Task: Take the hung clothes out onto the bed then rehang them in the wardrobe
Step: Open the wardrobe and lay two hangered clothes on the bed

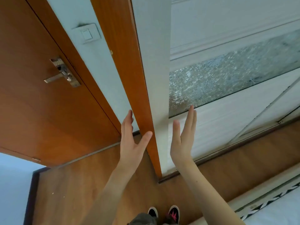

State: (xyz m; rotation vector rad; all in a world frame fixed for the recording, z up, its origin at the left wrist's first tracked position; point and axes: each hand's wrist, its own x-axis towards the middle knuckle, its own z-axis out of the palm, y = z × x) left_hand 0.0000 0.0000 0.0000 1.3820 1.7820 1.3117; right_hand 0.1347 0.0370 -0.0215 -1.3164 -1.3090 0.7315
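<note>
Both hands are up in front of the wardrobe, empty. The left hand [132, 140] is spread flat, fingers straight, thumb resting against the orange wooden side panel [125, 65] of the wardrobe. The right hand [184, 137] is flat and fully open too, palm facing left, raised before the white sliding wardrobe door [227, 125] with its crackled glass band [227, 77]. No hung clothes are visible from here. At the bottom right corner, the edge of the bed [279, 211] shows. Dark sneakers [164, 213] stand on the wooden floor [78, 189].
</note>
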